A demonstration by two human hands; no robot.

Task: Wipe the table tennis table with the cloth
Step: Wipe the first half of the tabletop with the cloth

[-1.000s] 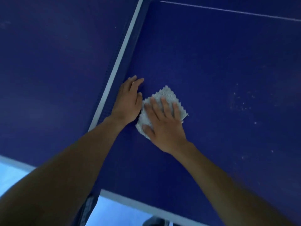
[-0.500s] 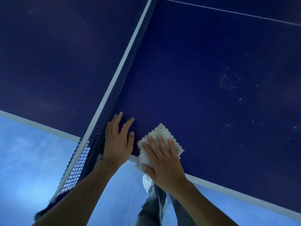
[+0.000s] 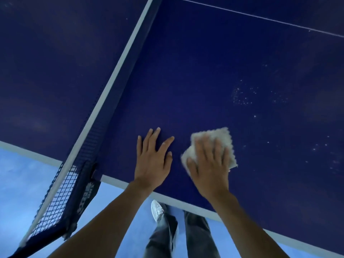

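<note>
White specks dot the blue tabletop beyond the cloth, so wiping looks far from finished. Right hand presses the cloth flat near the tabletop's near edge, fingers straight; left hand rests flat beside it, holding nothing.

Your pale, nubbly cloth lay flat on the dark blue table, close to its white-lined near edge; white specks dotted the surface beyond it.
</note>
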